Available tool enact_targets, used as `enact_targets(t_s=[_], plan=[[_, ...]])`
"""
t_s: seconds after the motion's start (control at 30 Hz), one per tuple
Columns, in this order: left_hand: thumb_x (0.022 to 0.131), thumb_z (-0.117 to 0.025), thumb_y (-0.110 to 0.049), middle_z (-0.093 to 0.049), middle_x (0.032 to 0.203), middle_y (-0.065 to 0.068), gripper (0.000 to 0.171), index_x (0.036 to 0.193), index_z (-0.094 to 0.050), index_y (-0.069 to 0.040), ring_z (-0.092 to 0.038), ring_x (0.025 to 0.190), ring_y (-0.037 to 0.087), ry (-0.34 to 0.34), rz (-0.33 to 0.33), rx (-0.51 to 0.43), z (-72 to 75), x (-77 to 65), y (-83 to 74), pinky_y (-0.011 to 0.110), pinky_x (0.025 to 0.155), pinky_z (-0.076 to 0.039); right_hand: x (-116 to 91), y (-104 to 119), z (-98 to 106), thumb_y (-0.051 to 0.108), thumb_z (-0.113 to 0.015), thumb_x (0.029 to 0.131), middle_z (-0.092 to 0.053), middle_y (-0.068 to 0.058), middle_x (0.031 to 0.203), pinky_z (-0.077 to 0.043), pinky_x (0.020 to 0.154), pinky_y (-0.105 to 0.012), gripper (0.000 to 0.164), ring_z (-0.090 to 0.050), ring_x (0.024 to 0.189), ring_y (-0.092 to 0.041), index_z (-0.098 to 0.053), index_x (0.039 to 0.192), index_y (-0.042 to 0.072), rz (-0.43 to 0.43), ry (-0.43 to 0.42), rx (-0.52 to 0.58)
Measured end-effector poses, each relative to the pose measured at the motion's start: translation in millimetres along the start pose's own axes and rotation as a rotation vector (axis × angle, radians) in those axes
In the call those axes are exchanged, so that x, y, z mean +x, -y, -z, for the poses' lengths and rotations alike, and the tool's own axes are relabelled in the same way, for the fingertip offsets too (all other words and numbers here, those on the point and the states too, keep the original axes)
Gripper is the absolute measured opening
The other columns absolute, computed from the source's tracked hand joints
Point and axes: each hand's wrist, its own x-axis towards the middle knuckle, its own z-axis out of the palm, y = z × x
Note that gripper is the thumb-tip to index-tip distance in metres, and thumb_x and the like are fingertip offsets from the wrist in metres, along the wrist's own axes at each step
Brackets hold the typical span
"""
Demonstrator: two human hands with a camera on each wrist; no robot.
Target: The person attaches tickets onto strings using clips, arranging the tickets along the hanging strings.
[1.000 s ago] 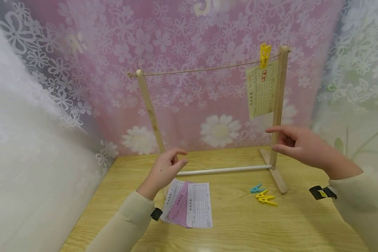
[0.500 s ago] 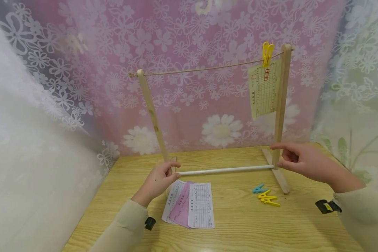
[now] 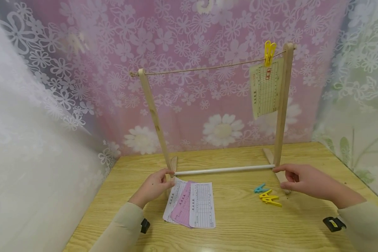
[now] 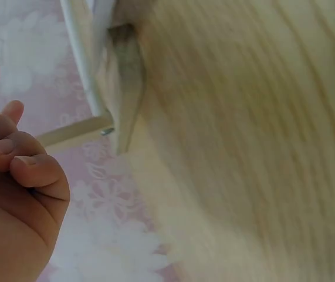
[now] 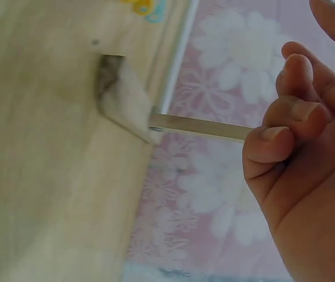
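So, pegs (image 3: 268, 198) nr R hand (image 3: 305, 179), slips (image 3: 184, 206) nr L hand (image 3: 152, 187); rack (image 3: 225, 170) behind.

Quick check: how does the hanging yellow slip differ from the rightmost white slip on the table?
The yellow slip hangs from the cord by a yellow clothespin, while the white slip lies flat on the table, overlapping a pink slip. The yellow slip shows a red box near its top; no such box shows on the white slip. Both are printed with grids.
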Motion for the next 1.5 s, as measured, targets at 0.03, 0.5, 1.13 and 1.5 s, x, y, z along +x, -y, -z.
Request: enact_targets(t_s=[0.03, 0.5, 1.13, 1.5], plan=[[0.097, -0.070, -0.037, -0.051, 0.073, 0.004, 0.041, 0.135, -0.061, -0.024, -0.040, 0.054, 0.016, 0.002, 0.010, 0.002, -0.4, 0.4, 2.2, 0.030, 0.048, -0.037, -1.4, -2.1, -1.7, 0.039, -0.071, 0.095, -0.052, 0.009, 0.076, -0.040, 0.054, -0.028, 0.042, -0.042, 0.056, -0.006, -0.061, 0.131, 0.019, 0.004, 0.011, 0.005], [0.097, -0.070, -0.028, -0.052, 0.076, 0.006, 0.046, 0.139, -0.058, -0.014, -0.044, 0.058, 0.017, 0.065, 0.089, -0.012, -7.5, 15.3, 24.6, 0.032, 0.052, -0.038, -11.0, -20.9, -25.0, 0.035, -0.072, 0.095, -0.053, 0.006, 0.076, -0.039, 0.054, -0.027, 0.050, -0.045, 0.059, -0.005, -0.059, 0.134, 0.008, -0.060, 0.194, 0.072], [0.092, -0.074, -0.025, -0.055, 0.079, 0.004, 0.042, 0.130, -0.064, -0.009, -0.048, 0.071, 0.018, 0.129, 0.099, -0.012, -18.9, 35.9, 38.9, 0.034, 0.064, -0.041, -11.7, -31.9, -49.8, 0.035, -0.077, 0.090, -0.053, 0.008, 0.074, -0.038, 0.056, -0.027, 0.043, -0.046, 0.059, -0.005, -0.059, 0.125, 0.015, -0.095, 0.235, 0.052], [0.093, -0.072, -0.019, -0.069, 0.090, -0.001, 0.014, 0.107, -0.074, -0.014, -0.058, 0.077, 0.015, 0.214, 0.075, -0.044, -23.4, 36.6, 36.2, 0.032, 0.069, -0.044, -11.2, -30.6, -52.1, 0.040, -0.076, 0.090, -0.050, 0.012, 0.072, -0.036, 0.057, -0.027, 0.038, -0.042, 0.058, -0.003, -0.063, 0.121, 0.020, -0.099, 0.183, -0.090]])
